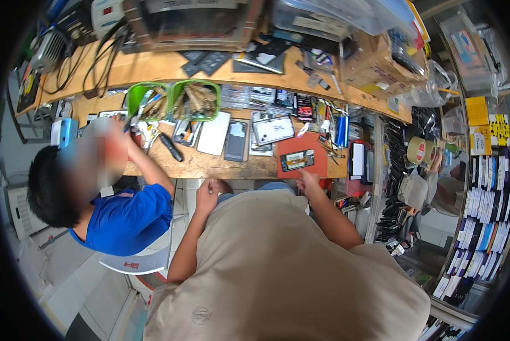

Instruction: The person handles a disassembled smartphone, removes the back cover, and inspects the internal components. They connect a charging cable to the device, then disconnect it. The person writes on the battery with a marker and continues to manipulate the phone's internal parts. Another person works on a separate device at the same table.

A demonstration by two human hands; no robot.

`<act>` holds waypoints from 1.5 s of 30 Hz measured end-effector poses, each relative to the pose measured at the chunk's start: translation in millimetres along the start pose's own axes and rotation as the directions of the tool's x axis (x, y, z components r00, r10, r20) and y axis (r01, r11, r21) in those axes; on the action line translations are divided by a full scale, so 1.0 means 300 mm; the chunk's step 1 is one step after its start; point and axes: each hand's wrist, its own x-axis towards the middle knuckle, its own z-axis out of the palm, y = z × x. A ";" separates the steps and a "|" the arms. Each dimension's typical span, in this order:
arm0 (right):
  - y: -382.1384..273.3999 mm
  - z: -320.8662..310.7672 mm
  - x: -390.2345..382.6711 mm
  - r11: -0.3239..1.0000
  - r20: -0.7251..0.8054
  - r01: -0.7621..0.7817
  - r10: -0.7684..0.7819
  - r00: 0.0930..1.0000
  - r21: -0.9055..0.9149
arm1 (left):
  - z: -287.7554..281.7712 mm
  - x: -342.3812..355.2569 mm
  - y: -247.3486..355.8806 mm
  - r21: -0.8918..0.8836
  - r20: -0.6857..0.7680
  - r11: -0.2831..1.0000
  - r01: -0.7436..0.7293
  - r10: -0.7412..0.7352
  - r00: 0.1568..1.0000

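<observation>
My left hand rests near my lap by the bench's front edge, fingers curled; whether it holds anything is unclear. At the right, my right hand has its fingers partly extended just below an opened phone with exposed insides, which lies on an orange mat. Nothing shows in that hand. Left of the mat lie a white phone, a dark grey phone-like slab and a white slab. A black-handled tool lies further left.
A person in blue sits at my left, one arm reaching onto the wooden bench. Green baskets of tools stand at the back, below a loaded shelf. A glass case with packaged items is on the right.
</observation>
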 end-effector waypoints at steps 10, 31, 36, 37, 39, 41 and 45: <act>-0.109 0.188 0.108 0.963 -0.292 -0.174 0.110 0.950 -0.206 | 0.338 0.340 0.098 0.044 -0.444 0.942 0.333 -0.280 0.851; -0.080 0.099 0.191 0.948 0.064 0.257 -0.273 0.960 0.187 | 0.226 0.040 0.097 -0.628 0.240 0.627 0.461 -0.408 0.881; -0.123 0.127 -0.068 0.895 0.504 0.380 -0.446 0.739 0.234 | 0.148 -0.031 0.109 -0.694 0.242 0.587 0.417 -0.355 0.903; -0.132 0.157 -0.131 0.895 0.609 0.376 -0.441 0.659 0.242 | 0.132 -0.044 0.114 -0.716 0.231 0.566 0.408 -0.360 0.904; -0.159 0.286 -0.240 0.882 0.802 0.429 -0.394 0.449 0.193 | 0.090 -0.048 0.121 -0.769 0.228 0.511 0.383 -0.340 0.912; -0.162 0.449 -0.340 0.837 0.835 0.544 -0.344 0.430 0.065 | 0.050 -0.050 0.123 -0.824 0.207 0.455 0.338 -0.314 0.927; -0.156 0.699 -0.469 0.759 0.859 0.633 -0.419 0.295 0.153 | -0.035 -0.013 0.093 -0.841 0.188 0.457 0.288 -0.253 0.949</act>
